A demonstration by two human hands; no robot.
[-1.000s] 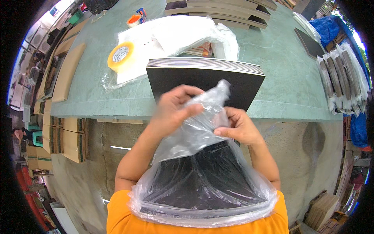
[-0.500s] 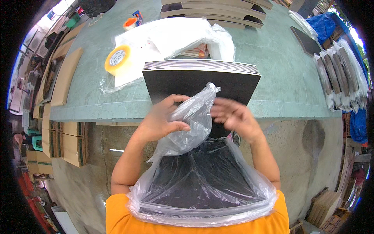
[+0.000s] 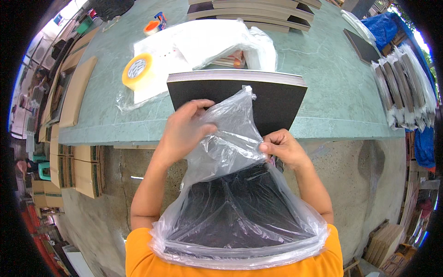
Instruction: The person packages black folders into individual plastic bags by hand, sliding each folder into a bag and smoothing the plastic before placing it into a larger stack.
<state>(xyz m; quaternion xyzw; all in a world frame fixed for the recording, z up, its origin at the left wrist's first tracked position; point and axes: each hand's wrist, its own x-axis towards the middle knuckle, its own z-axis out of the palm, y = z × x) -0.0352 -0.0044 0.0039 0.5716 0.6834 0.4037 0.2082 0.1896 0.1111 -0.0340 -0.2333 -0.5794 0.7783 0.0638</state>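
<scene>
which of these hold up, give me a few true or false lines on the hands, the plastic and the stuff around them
1. The right hand pinches the plastic bag. True.
2. A roll of tape lies left of the black boards. True.
3. The right hand holds the roll of tape. False: it lies apart from both hands.
4. The plastic bag is solid red. False: it is clear, with something black showing through.
5. A blue tarp shows at the picture's right. True.
</scene>
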